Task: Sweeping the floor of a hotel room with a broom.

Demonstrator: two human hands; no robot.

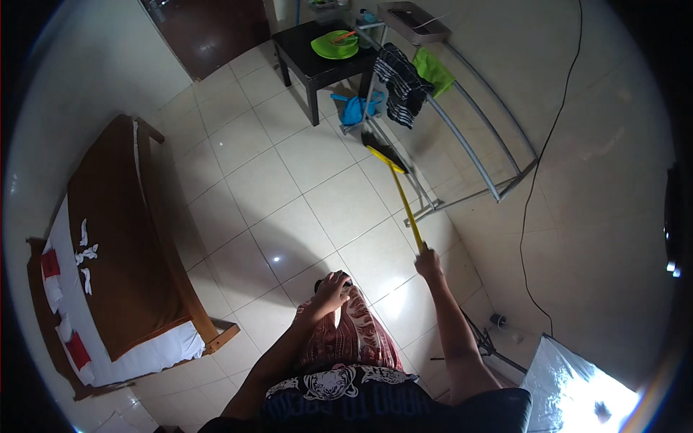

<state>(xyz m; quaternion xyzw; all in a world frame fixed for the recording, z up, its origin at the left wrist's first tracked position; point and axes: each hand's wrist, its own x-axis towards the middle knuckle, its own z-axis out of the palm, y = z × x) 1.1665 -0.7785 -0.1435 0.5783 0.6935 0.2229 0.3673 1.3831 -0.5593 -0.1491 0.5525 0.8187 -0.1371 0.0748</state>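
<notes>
My right hand [429, 263] grips the top end of a yellow broom handle [407, 208]. The broom's dark bristles [383, 145] flare from a yellow head and meet the tiled floor [325, 178] beside the lower bar of a grey metal drying rack [460, 130]. In front of my patterned reddish trousers [352, 330], my left hand [331, 295] hangs with its thumb apart from the fingers. Something black shows just beyond it, partly hidden by the hand.
A dark table [303, 59] bears a green dish [335, 46]; a blue bag [354, 111] lies beneath it. Cloths, one black striped [403, 81], hang on the rack. Left stands a bed [124, 233] with a wooden frame. A bright softbox lamp [579, 384] is at lower right.
</notes>
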